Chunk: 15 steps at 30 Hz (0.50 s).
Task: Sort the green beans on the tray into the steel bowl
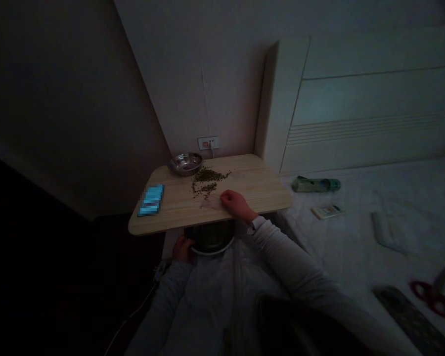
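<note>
My right hand rests over the front part of the small wooden table, its fingers curled closed. Beside its fingertips lies a thin pale film; whether they pinch it or something tiny is too dark to tell. Small greenish beans are spread loosely on the tabletop, just beyond that hand. Below the table's front edge, my left hand grips the left side of a dark round bowl with a pale rim, held at my lap. The table edge hides the bowl's far side.
A shiny metal bowl stands at the table's back left, and a phone with a lit screen lies at the left. On the bed to the right are a green package, a small pale box and red-handled scissors.
</note>
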Motion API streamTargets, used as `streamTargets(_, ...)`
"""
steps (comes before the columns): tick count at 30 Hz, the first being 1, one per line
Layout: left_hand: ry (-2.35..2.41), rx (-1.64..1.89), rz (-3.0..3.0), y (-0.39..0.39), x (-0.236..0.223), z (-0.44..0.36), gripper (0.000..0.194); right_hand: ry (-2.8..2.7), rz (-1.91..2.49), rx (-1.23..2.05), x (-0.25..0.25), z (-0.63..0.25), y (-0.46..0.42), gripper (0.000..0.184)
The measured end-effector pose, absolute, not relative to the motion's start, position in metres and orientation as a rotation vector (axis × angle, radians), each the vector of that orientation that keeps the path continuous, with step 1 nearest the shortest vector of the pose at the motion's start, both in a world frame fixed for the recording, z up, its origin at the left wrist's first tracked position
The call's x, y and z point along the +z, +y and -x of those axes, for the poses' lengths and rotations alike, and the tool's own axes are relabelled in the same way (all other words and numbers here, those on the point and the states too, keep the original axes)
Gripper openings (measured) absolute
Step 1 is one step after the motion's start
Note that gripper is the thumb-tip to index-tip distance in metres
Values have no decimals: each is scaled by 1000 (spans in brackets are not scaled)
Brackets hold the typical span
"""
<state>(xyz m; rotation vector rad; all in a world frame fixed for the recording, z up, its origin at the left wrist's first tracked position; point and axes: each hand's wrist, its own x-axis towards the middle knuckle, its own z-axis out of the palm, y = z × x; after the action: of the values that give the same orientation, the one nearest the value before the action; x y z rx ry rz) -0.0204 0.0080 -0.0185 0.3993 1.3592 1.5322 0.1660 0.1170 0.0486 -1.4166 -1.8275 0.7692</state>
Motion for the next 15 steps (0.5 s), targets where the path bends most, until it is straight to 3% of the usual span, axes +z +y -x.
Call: streamTargets(15, 1384, 1630, -389, 8, -16, 19, 17, -1892, 1391, 782, 48, -168, 117, 17)
